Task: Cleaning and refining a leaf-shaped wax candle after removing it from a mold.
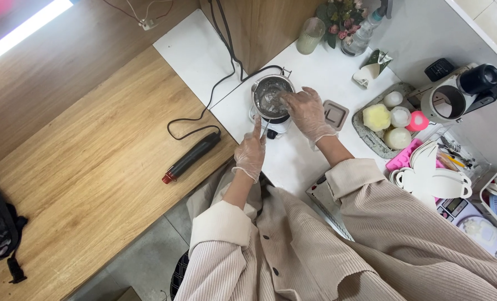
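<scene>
Stainless steel pot (272, 96) sits on a small white heater base (276, 124) just above the middle of the frame, on the white counter (204, 53). The right hand (306, 111), in a clear thin glove, reaches over the pot's right rim with fingers curled down into it; can't tell what it's pinching, if anything. The left hand (251, 151), also gloved, is just below the pot, fingers closed around its thin handle (264, 129). To the right there's a tray (365, 132) of round candles, white and yellow, and a small brown square mould (335, 114). A black heat tool with a red tip (191, 157) lies on the wooden table (92, 156) centre-left, its cord looping up.
</scene>
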